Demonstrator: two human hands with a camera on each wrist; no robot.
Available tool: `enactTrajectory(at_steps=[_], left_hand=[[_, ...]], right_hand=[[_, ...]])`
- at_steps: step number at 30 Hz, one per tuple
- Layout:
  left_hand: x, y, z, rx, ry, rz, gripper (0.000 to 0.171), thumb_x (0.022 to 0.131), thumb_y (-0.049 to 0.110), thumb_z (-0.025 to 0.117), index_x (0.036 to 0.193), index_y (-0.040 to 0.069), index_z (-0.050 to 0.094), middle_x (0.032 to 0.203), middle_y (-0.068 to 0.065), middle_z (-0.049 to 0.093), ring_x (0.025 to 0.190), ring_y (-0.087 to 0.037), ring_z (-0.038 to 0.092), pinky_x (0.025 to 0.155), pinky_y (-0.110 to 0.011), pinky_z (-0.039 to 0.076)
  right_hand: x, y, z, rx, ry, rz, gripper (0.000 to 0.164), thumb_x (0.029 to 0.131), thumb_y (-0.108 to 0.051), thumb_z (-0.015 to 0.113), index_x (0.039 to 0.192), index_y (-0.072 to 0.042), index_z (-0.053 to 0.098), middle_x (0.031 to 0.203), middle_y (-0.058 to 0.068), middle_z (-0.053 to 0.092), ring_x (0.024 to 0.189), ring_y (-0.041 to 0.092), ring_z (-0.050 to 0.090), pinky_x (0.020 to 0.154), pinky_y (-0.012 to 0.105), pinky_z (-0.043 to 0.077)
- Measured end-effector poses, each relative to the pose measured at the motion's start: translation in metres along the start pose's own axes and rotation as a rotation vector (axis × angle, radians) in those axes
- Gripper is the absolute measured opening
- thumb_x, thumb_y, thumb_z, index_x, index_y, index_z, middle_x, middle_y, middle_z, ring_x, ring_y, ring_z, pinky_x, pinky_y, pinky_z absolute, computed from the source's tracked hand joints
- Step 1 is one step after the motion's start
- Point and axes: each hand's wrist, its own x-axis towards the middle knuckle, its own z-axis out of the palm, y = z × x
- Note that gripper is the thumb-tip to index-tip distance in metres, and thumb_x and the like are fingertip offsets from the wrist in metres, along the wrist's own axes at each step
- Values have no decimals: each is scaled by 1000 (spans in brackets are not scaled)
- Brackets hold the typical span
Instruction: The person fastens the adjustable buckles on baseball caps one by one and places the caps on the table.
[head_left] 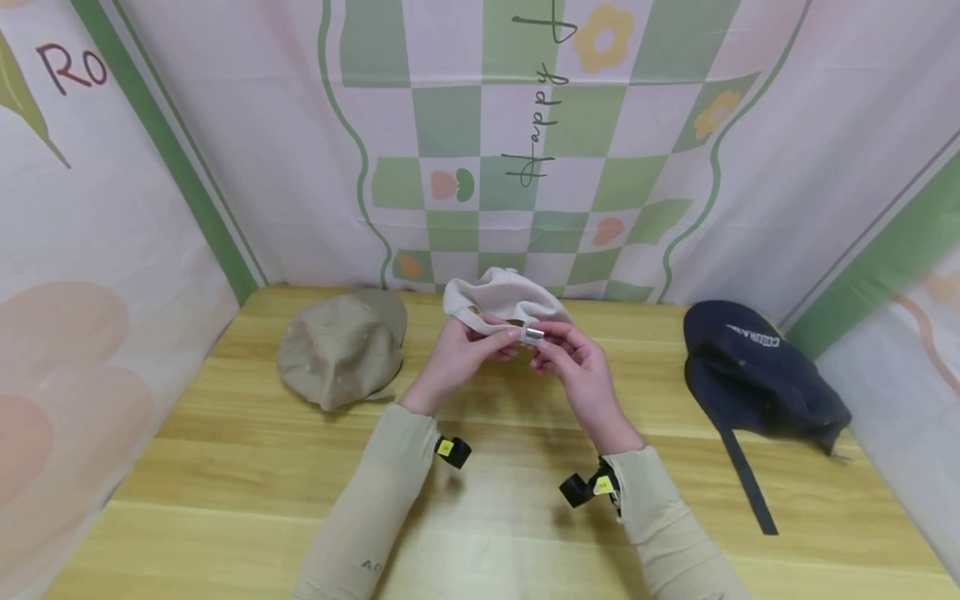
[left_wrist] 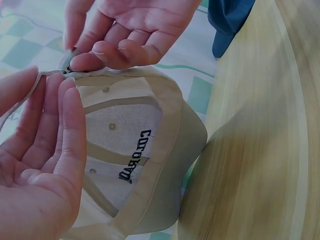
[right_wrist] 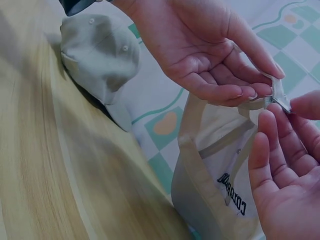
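Observation:
A cream cap (head_left: pixel 510 292) is held up above the middle of the table, its open underside and inner seams showing in the left wrist view. My left hand (head_left: pixel 463 354) pinches the cap's back strap (left_wrist: pixel 31 95) between thumb and fingers. At the strap's silver metal buckle (head_left: pixel 533 335), my right hand (head_left: pixel 585 362) pinches with thumb and fingertips, close beside the left fingertips. Dark lettering (left_wrist: pixel 136 157) shows mirrored through the inside of the crown. In the right wrist view, the buckle (right_wrist: pixel 282 104) sits between both hands' fingertips.
A khaki cap (head_left: pixel 341 346) lies at the table's left. On the right is a navy cap (head_left: pixel 757 375), its long dark strap (head_left: pixel 750 483) stretched toward the front. A patterned curtain (head_left: pixel 510 192) stands behind the wooden table (head_left: pixel 247 467).

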Motion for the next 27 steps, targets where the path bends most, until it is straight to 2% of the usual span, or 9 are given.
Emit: enactTrajectory(at_steps=[6,14,20,27], left_hand=[[0,-1,0,14,13,5,15,98,3,68,105,-10,69,94,-18,72,82,-24,71,79,-40,61],[1,-4,-1,38,46,19,15,98,3,69,105,-10,69,94,-18,72,92,-50,67,79,-38,61],[0,-3,0,42,59,12,13,96,3,72,102,-7,68,92,-13,72,89,-46,68,76,-37,61],[0,-1,3,75,94,18,12,93,2,73,99,-8,70,86,-12,72,84,-41,69,75,-38,62]], right_hand=[[0,1,-2,-15,8,-14,29,103,-11,62,129,3,62,103,12,67,83,20,64,79,32,59],[-1,-2,-1,-13,-9,-19,29,103,-14,63,128,0,64,104,17,69,89,21,67,85,41,59],[-1,-3,0,-28,-11,-33,29,103,-14,64,128,1,64,104,20,69,89,22,68,84,41,59],[-1,-2,2,-33,-10,-53,27,102,-10,64,126,3,65,102,18,71,87,22,68,82,38,60]])
